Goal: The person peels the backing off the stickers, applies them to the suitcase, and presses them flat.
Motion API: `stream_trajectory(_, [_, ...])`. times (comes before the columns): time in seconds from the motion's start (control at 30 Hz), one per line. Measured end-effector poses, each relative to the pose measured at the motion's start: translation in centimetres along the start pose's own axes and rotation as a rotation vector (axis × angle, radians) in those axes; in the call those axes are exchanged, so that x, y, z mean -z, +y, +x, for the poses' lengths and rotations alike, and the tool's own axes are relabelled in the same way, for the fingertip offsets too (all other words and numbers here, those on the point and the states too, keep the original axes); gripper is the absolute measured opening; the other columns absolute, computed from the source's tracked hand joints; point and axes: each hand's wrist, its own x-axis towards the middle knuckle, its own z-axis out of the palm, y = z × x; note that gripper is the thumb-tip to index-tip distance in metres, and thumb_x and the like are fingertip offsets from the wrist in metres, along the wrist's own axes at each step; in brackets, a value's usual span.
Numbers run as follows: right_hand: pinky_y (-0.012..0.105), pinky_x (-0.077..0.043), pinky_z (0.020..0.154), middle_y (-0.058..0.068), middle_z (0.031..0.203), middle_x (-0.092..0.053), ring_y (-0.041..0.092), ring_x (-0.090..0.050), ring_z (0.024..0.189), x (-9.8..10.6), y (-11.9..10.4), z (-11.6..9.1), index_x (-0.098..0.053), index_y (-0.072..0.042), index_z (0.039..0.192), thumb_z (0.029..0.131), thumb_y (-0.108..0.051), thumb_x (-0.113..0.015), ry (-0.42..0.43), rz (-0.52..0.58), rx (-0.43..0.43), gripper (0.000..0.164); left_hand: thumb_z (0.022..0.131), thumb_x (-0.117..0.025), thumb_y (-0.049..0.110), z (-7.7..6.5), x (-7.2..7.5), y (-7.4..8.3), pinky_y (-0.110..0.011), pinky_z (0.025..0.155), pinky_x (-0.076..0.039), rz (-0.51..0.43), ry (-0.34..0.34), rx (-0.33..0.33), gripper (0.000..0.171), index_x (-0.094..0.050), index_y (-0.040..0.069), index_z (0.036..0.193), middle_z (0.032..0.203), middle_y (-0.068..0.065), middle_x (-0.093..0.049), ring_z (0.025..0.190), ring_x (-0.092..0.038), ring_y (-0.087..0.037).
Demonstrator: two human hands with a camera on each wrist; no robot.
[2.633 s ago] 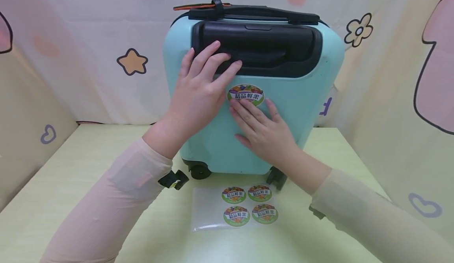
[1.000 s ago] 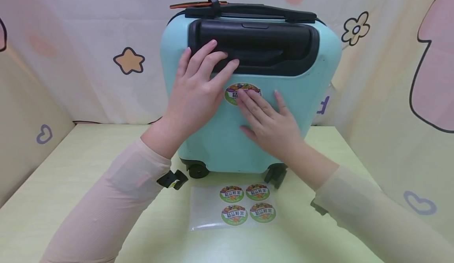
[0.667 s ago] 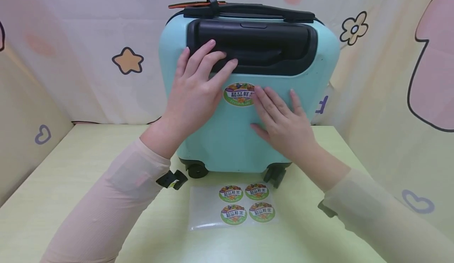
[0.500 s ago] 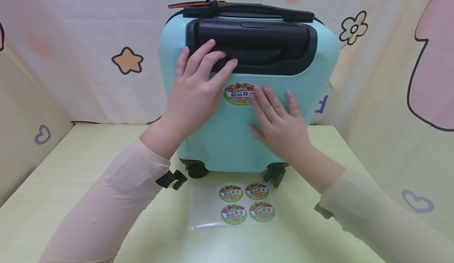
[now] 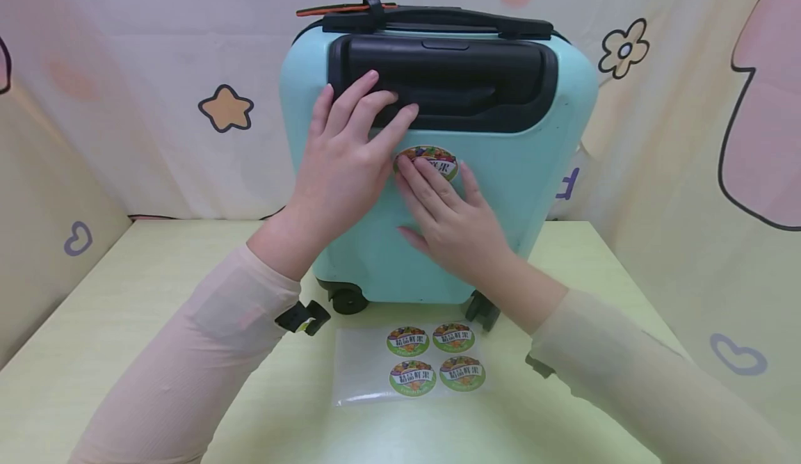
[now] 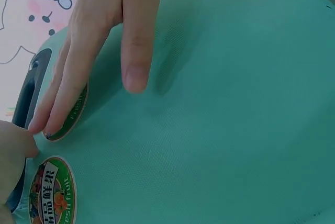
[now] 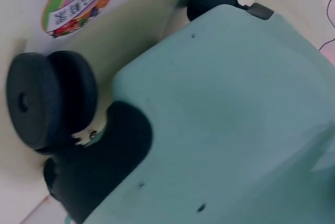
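Observation:
A light turquoise suitcase [image 5: 400,262] stands upright on the table. My left hand [image 5: 350,161] rests on its front with fingers spread over the black recessed panel [image 5: 463,74]. Just below that panel is an oval fruit sticker [image 5: 432,154]. My right hand [image 5: 453,224] lays its straight fingers over the sticker, hiding its lower left part. In the left wrist view a second sticker [image 6: 52,192] is on the shell beside the left hand; the left hand hides it in the head view. The right wrist view shows the shell and wheels.
On the table in front of the suitcase lies a clear sheet [image 5: 363,366] with several matching stickers [image 5: 413,378]. Black wheels [image 5: 349,302] carry the suitcase. A black carry handle [image 5: 438,17] runs along its top. A patterned curtain [image 5: 156,102] hangs behind.
My right hand has slid over the sticker, first rightward to its right edge, then back left across it. My left hand keeps its place on the suitcase.

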Motion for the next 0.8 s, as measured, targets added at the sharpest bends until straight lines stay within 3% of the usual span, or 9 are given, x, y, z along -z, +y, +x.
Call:
stream_trajectory(0.33, [0.053,-0.016,0.106,0.008,0.147,-0.034,0.021,-0.028,0.136,-0.4,-0.3,1.3,-0.036,-0.006,0.143,0.091,-0.040,-0.055,-0.018,-0.032,-0.002,0.065,0.094,-0.050,0.012,0.0,0.0,0.0,-0.049,0.109,-0.012,0.003,0.000,0.000,0.032,-0.061,0.011,0.124,0.123,-0.015,-0.052,0.133,-0.029,-0.029])
stream_trajectory(0.67, [0.053,-0.012,0.109,0.007,0.149,-0.030,0.020,-0.017,0.140,0.1,1.0,0.6,-0.028,-0.007,0.146,0.095,-0.046,-0.046,-0.071,-0.017,-0.033,0.067,0.092,-0.050,0.007,-0.1,0.0,0.0,-0.049,0.109,-0.013,0.004,0.001,0.005,0.034,-0.060,0.011,0.124,0.124,-0.015,-0.051,0.133,-0.029,-0.029])
stream_trajectory(0.8, [0.055,-0.010,0.109,0.009,0.149,-0.030,0.023,-0.018,0.139,0.6,1.6,0.0,-0.030,-0.005,0.145,0.096,-0.045,-0.044,-0.077,0.017,-0.055,0.065,0.092,-0.050,0.008,-0.1,0.0,0.0,-0.049,0.109,-0.012,0.008,0.000,0.006,0.034,-0.060,0.011,0.124,0.124,-0.015,-0.051,0.133,-0.029,-0.029])
